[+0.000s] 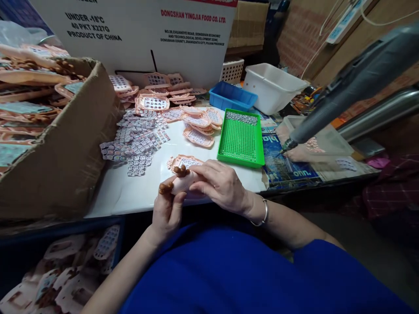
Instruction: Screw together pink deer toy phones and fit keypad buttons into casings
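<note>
Between both hands, above the front edge of the white work surface, is a pale pink plastic toy shell (183, 183) with brown knobbly, antler-like parts. My left hand (167, 209) grips its left end, thumb pressed against the near side. With bent fingers and thumb, my right hand (222, 185) holds the right end and covers part of it. Just behind lies a pink shell part with a keypad (186, 161), partly hidden by the held piece. Farther back is a small pile of similar pink keypad shells (198, 124). Loose keypad sheets (137, 135) are spread on the left.
A green tray (240, 144) with small metal screws stands right of centre, with a blue bin (232, 96) and white tub (273, 87) behind. An electric screwdriver (327, 96) hangs at right. A cardboard box (65, 148) full of shells stands left; a crate of parts (65, 270) sits below.
</note>
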### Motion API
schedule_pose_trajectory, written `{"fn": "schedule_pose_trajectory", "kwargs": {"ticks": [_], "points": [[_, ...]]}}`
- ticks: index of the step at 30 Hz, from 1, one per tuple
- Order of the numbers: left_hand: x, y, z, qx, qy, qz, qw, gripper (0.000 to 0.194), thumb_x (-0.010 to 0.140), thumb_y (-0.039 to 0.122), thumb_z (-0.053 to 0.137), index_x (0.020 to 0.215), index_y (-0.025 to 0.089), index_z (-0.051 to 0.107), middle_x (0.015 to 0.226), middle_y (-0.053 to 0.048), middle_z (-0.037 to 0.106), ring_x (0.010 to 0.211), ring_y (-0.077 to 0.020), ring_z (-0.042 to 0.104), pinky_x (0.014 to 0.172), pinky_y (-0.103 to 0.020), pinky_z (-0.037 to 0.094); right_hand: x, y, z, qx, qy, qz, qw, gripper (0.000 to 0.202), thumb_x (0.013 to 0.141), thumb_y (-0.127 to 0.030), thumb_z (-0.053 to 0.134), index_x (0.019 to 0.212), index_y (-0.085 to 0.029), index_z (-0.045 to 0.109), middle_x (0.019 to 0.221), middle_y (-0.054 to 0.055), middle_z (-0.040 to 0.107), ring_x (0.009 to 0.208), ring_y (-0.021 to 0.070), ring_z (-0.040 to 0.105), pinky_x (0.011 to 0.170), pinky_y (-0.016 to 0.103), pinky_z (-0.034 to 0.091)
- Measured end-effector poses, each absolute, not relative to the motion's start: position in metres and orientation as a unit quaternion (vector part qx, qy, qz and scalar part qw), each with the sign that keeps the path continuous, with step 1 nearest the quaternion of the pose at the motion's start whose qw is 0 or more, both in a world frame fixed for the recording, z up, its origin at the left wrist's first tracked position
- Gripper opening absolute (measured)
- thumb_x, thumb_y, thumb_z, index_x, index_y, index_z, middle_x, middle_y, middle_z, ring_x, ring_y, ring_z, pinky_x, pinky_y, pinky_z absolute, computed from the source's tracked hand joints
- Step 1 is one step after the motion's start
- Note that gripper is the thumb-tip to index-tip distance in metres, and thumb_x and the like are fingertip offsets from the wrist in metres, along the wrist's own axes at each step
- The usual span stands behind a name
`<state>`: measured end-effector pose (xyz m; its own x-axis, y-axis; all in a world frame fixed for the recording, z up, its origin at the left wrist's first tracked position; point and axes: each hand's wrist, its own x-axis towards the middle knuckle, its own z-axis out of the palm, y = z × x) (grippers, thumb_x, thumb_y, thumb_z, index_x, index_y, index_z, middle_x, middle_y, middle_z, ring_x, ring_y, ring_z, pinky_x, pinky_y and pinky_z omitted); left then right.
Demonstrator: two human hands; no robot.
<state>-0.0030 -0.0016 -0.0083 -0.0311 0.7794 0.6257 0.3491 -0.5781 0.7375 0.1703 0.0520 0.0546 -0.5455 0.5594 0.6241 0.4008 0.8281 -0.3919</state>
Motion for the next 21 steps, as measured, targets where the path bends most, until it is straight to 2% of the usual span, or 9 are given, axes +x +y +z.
{"fn": "schedule_pose_trajectory", "kwargs": {"ticks": [3, 7, 10, 13, 16, 18, 21], "points": [[-0.003, 0.000, -0.009, 0.647, 0.437, 0.588, 0.209, 0.032, 0.094, 0.024, 0.052, 0.126, 0.021, 0.053, 0.113, -0.009, 0.064, 0.104, -0.0227, 0.063, 0.094, -0.037, 0.049, 0.170, 0.051, 0.053, -0.277, -0.882, 0.053, 0.379, 0.041, 0.098, -0.044, 0.042, 0.104, -0.010, 0.065, 0.084, 0.009, 0.068, 0.079, 0.0175, 0.062, 0.073, 0.031, 0.054], [-0.001, 0.002, -0.004, 0.557, 0.479, 0.625, 0.266, 0.027, 0.093, 0.036, 0.054, 0.115, 0.021, 0.056, 0.109, -0.009, 0.063, 0.107, -0.0242, 0.061, 0.100, -0.039, 0.044, 0.169, 0.051, 0.048, -0.321, -0.897, 0.056, 0.298, 0.048, 0.099, -0.047, 0.037, 0.122, -0.010, 0.058, 0.102, 0.014, 0.069, 0.095, 0.0209, 0.065, 0.083, 0.034, 0.055], [0.001, 0.004, 0.002, 0.497, 0.487, 0.646, 0.313, 0.030, 0.093, 0.043, 0.053, 0.114, 0.021, 0.053, 0.117, -0.011, 0.060, 0.115, -0.0259, 0.058, 0.105, -0.041, 0.041, 0.171, 0.050, 0.043, -0.358, -0.894, 0.076, 0.257, 0.042, 0.099, -0.041, 0.040, 0.120, -0.009, 0.057, 0.108, 0.016, 0.068, 0.101, 0.0226, 0.064, 0.087, 0.036, 0.055], [0.006, 0.004, 0.008, 0.467, 0.468, 0.651, 0.372, 0.037, 0.090, 0.043, 0.058, 0.119, 0.024, 0.047, 0.127, -0.012, 0.055, 0.123, -0.0257, 0.054, 0.106, -0.041, 0.041, 0.172, 0.048, 0.043, -0.354, -0.877, 0.113, 0.304, 0.034, 0.098, -0.039, 0.046, 0.109, -0.010, 0.060, 0.101, 0.013, 0.069, 0.096, 0.0203, 0.065, 0.083, 0.033, 0.055], [0.013, 0.004, 0.012, 0.470, 0.469, 0.635, 0.396, 0.047, 0.083, 0.041, 0.068, 0.120, 0.025, 0.043, 0.123, -0.010, 0.058, 0.123, -0.0246, 0.054, 0.104, -0.038, 0.042, 0.170, 0.046, 0.043, -0.345, -0.843, 0.168, 0.377, 0.034, 0.094, -0.043, 0.053, 0.105, -0.012, 0.059, 0.097, 0.010, 0.070, 0.088, 0.0173, 0.066, 0.077, 0.029, 0.054], [0.018, 0.005, 0.012, 0.482, 0.476, 0.637, 0.368, 0.052, 0.082, 0.041, 0.070, 0.122, 0.024, 0.042, 0.123, -0.011, 0.059, 0.122, -0.0251, 0.054, 0.104, -0.038, 0.042, 0.167, 0.043, 0.042, -0.350, -0.819, 0.202, 0.407, 0.034, 0.092, -0.045, 0.055, 0.104, -0.013, 0.059, 0.096, 0.009, 0.070, 0.085, 0.0155, 0.065, 0.074, 0.027, 0.053], [0.021, 0.011, 0.013, 0.500, 0.472, 0.662, 0.298, 0.059, 0.084, 0.041, 0.067, 0.133, 0.023, 0.038, 0.135, -0.015, 0.052, 0.130, -0.0275, 0.049, 0.105, -0.039, 0.041, 0.161, 0.039, 0.038, -0.373, -0.782, 0.247, 0.435, 0.034, 0.088, -0.049, 0.060, 0.098, -0.017, 0.056, 0.087, 0.004, 0.067, 0.076, 0.0136, 0.063, 0.068, 0.026, 0.052]]}}
